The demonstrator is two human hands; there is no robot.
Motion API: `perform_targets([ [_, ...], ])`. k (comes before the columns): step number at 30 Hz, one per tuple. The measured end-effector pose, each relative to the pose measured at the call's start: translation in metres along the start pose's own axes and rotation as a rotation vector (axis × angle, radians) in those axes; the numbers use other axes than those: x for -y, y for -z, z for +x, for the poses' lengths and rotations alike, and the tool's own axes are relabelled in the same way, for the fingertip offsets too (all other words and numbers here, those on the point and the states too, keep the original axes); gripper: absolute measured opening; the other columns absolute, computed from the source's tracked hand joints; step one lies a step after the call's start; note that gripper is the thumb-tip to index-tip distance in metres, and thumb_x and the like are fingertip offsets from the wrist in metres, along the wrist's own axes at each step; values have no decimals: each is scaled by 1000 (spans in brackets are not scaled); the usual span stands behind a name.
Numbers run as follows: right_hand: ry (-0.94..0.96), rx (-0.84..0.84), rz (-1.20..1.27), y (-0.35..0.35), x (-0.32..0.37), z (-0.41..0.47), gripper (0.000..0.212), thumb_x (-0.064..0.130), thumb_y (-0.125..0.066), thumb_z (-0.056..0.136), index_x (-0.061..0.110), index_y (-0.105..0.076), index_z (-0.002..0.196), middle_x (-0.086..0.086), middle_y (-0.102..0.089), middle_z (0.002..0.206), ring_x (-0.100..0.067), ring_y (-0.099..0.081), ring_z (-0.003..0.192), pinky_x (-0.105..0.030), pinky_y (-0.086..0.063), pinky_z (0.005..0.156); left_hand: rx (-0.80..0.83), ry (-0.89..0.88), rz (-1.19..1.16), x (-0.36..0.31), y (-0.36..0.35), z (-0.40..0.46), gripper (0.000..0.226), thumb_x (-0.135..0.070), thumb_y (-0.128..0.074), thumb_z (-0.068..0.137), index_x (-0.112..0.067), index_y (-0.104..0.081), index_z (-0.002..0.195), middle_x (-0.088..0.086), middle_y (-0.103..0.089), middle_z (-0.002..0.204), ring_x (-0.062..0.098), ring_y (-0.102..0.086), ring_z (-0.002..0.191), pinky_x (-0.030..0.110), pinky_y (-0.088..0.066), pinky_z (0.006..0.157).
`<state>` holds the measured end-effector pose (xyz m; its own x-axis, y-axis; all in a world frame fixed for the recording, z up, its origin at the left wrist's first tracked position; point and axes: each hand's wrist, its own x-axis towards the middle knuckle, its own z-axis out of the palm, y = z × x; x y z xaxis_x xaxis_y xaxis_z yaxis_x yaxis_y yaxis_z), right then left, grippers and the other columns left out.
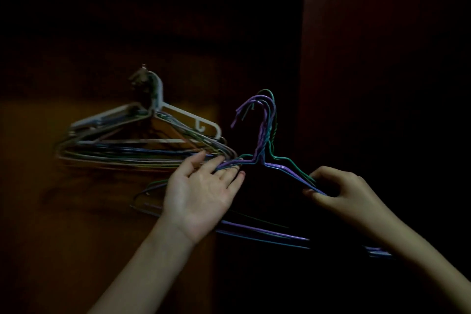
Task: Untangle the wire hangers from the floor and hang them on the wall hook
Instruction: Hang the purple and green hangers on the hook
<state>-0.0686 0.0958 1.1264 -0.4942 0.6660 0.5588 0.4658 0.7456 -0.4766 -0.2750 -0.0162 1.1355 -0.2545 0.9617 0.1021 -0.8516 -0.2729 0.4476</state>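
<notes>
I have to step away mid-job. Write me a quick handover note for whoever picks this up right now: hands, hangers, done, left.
Right hand: pinches the right shoulder of the held bundle of purple and green wire hangers.
Left hand: palm open, fingers straight, touching the bundle's left shoulder.
Bundle: upright in the air, hooks together at the top, right of the wall hook, not on it.
Done: a stack of hung hangers already on the hook.
Left: lift the bundle's hooks onto the wall hook. The scene is dark; the floor is not visible.
</notes>
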Motion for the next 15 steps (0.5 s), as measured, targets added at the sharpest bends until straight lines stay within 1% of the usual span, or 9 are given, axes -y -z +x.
perform_targets([
  [3,60,-25,39,-25,29,30,25,23,-71,79,37,-55,91,10,-61,82,0,-59,72,-15,-47,63,22,-67,26,-45,8,6,62,-29,-41,92,5,-28,142,29,-29,145,37,-21,139,47,-18,113],
  [5,120,-10,32,-37,50,54,29,24,-70,79,37,-52,97,6,-56,78,-1,-56,65,-17,-45,59,40,-124,49,-74,10,10,63,-33,-39,93,5,-26,142,28,-31,143,37,-22,138,46,-18,113],
  [6,141,-4,9,-42,61,67,29,25,-70,79,38,-51,97,4,-54,76,-3,-54,64,-17,-43,58,39,-148,60,-88,11,12,64,-34,-39,93,4,-24,143,28,-29,145,37,-22,139,46,-18,113],
  [9,181,-8,-35,-59,84,102,32,26,-70,79,39,-49,99,4,-54,78,-7,-56,72,-18,-43,62,52,-194,63,-126,13,23,66,-36,-37,94,2,-18,145,29,-21,149,38,-16,141,47,-13,114],
  [12,174,-28,10,-80,92,130,30,25,-72,77,37,-53,98,4,-58,76,-11,-61,74,-28,-50,69,56,-215,80,-152,12,36,67,-40,-33,96,2,-15,146,30,-17,151,38,-12,142,47,-10,115],
  [15,166,-35,102,-93,90,150,29,20,-74,76,37,-57,93,5,-63,77,-8,-64,74,-33,-55,71,68,-197,89,-170,7,55,69,-44,-29,97,3,-15,146,31,-16,150,38,-12,142,47,-10,115],
])
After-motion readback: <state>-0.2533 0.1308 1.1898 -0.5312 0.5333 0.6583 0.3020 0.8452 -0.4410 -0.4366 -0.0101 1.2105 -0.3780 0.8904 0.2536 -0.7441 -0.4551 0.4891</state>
